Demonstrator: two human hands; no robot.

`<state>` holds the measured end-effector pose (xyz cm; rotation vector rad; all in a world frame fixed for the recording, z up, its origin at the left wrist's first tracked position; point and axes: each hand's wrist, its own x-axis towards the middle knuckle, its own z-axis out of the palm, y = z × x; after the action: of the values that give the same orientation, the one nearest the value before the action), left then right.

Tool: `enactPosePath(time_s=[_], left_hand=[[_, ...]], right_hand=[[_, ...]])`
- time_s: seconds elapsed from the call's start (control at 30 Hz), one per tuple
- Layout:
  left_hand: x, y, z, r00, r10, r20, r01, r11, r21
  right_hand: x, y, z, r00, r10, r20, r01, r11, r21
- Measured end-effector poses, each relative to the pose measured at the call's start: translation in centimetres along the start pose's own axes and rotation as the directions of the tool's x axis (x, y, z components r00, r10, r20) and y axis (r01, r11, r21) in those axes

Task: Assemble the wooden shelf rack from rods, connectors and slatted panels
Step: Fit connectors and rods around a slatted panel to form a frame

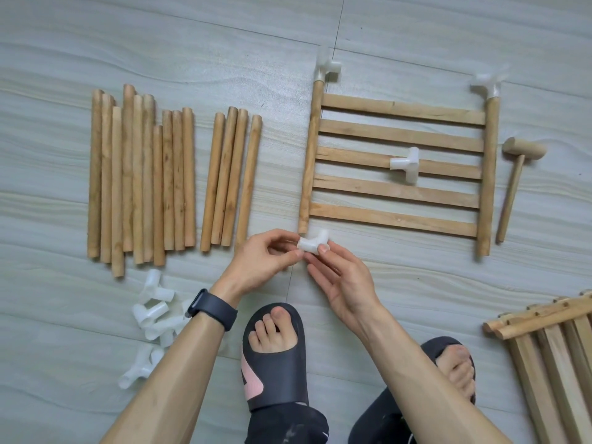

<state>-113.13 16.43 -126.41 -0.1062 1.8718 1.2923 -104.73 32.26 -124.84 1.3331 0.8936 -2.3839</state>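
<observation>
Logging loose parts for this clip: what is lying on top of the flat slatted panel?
One white connector rests on the middle slat of the slatted panel, no rod in it. The slat beneath it is covered.

matt wooden rods [141,181]; translucent plastic connector [313,244]

Fourteen loose rods [141,187] at left — ten in the leftmost batch, four beside it. One flat slatted panel [397,191]: five slats, two side rods [489,168]. Two connectors [326,67] capping the far rod ends, one on the slats, one held connector [313,244]; near-left heap [153,315] uncountable. One mallet [523,149].
</observation>
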Motion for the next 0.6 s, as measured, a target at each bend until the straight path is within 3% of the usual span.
enactPosePath(time_s=[0.17, 0.33, 0.4, 0.5, 0.6], left_hand=[[0.7, 0.4, -0.8, 1.000, -0.018, 0.022, 0.018, 1.000, -0.007], [1.2, 0.4, -0.1, 0.998, -0.024, -0.050, 0.026, 0.999, 0.041], [1.1, 0.4, -0.1, 0.998, -0.035, -0.057, 0.034, 0.999, -0.019], [0.4, 0.3, -0.3, 0.999, -0.025, -0.030, 0.022, 0.996, -0.084], [0.0, 0.1, -0.5, 0.999, 0.038, 0.013, -0.038, 0.999, -0.035]], right_hand=[[-0.1, 1.0, 0.1, 0.996, -0.059, 0.068, 0.081, 0.917, -0.390], [0.2, 1.5, 0.2, 0.987, -0.156, -0.050, 0.085, 0.752, -0.654], [0.3, 1.4, 0.2, 0.985, -0.162, -0.052, 0.088, 0.747, -0.659], [0.4, 1.0, 0.1, 0.991, -0.125, -0.043, 0.083, 0.839, -0.538], [0.3, 0.3, 0.4, 0.994, -0.108, -0.019, 0.080, 0.836, -0.543]])
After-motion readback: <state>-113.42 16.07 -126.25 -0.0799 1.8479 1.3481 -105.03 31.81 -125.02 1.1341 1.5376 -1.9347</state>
